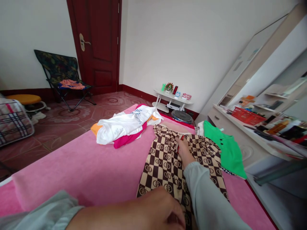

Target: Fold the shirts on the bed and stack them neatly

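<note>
A brown and beige checkered shirt [159, 163] with a round printed motif lies spread on the pink bed cover [103, 172]. Near its neck, my right hand [183, 149] is closed on the cloth beside a bit of red trim; its fingertips are partly hidden in the folds. My left hand [165, 206] is curled low in the view, over the lower part of the same shirt, with its fingers bent inward. The fabric between the two hands is bunched into lengthwise creases.
White, pink and orange clothes [127, 124] are piled to the left. A green garment [223, 143] lies partly under the shirt at right. Beyond stand a low white table [173, 97], a folding chair [59, 68] and a dresser [217, 118] with a red basket [248, 115].
</note>
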Demonstrator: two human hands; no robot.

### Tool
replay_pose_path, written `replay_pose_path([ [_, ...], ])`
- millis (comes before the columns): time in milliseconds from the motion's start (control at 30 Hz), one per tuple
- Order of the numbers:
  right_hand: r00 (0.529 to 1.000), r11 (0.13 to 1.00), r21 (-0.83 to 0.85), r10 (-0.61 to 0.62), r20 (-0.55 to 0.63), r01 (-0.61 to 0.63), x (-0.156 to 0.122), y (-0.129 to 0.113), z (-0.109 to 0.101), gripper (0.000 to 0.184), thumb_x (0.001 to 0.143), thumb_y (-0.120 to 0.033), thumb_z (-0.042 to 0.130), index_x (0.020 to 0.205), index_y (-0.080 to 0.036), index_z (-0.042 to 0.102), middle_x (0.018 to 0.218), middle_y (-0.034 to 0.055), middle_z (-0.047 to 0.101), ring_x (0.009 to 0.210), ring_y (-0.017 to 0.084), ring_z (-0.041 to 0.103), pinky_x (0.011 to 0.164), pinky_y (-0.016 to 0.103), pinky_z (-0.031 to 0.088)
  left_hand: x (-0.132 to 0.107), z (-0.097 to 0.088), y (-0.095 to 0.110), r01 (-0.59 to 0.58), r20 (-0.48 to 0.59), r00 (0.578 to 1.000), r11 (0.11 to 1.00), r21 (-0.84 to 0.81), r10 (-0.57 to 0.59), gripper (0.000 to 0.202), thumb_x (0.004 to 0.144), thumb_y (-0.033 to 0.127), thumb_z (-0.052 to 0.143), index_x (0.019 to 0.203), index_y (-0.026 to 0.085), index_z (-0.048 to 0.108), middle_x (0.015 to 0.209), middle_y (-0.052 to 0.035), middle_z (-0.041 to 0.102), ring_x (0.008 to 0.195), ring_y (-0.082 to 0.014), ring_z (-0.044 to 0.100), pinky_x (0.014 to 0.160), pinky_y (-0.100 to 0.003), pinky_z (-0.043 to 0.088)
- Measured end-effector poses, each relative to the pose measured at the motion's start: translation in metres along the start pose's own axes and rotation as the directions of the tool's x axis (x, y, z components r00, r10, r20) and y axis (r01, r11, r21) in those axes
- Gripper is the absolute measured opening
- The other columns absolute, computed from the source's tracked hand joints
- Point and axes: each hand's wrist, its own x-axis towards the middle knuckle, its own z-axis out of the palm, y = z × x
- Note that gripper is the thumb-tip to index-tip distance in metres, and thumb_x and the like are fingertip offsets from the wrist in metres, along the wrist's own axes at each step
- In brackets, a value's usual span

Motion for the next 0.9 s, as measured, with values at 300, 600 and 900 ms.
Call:
replay_pose_path([
  [300, 0.913, 0.854, -0.483, -0.338, -0.228, 0.195, -0.002, 0.006, -0.021, 0.051, 0.067, -0.02, 0.05, 0.117, -0.018, 0.055, 0.104, 0.0088, 0.066, 0.097, 0.024, 0.061, 0.085, 0.037, 0.049, 0.044, -0.016, -0.065, 0.201, -0.352, 0.936, 0.831, 0.519, -0.006, 0.074, 0.083, 0.05, 0.053, 0.146, 0.021, 0.03, 0.156, -0.0145, 0.014, 0.142, -0.0334, 0.008, 0.114, -0.051, 0.012],
  [600, 0.856, 0.551, -0.684, -0.467, 0.222, 0.478, 0.019, -0.038, 0.039, 0.033, 0.074, -0.019, 0.048, 0.103, -0.018, 0.062, 0.087, 0.0057, 0.066, 0.082, 0.021, 0.06, 0.081, 0.034, 0.046, 0.044, -0.008, -0.07, 0.193, -0.278, 0.96, 0.785, 0.589, -0.028, 0.069, 0.088, 0.057, 0.039, 0.146, 0.021, 0.03, 0.153, -0.0192, 0.005, 0.141, -0.0343, -0.004, 0.112, -0.058, 0.001],
  [900, 0.977, 0.902, -0.394, -0.115, 0.177, 0.177, 0.059, -0.001, 0.085, 0.009, 0.063, -0.017, 0.061, 0.059, -0.022, 0.055, 0.051, -0.0033, 0.057, 0.064, 0.017, 0.062, 0.067, 0.026, 0.048, 0.046, -0.003, -0.083, 0.126, -0.243, 0.97, 0.827, 0.548, 0.014, 0.077, 0.084, 0.058, 0.047, 0.149, 0.028, 0.02, 0.152, -0.0149, -0.01, 0.139, -0.0392, -0.01, 0.106, -0.069, -0.002],
])
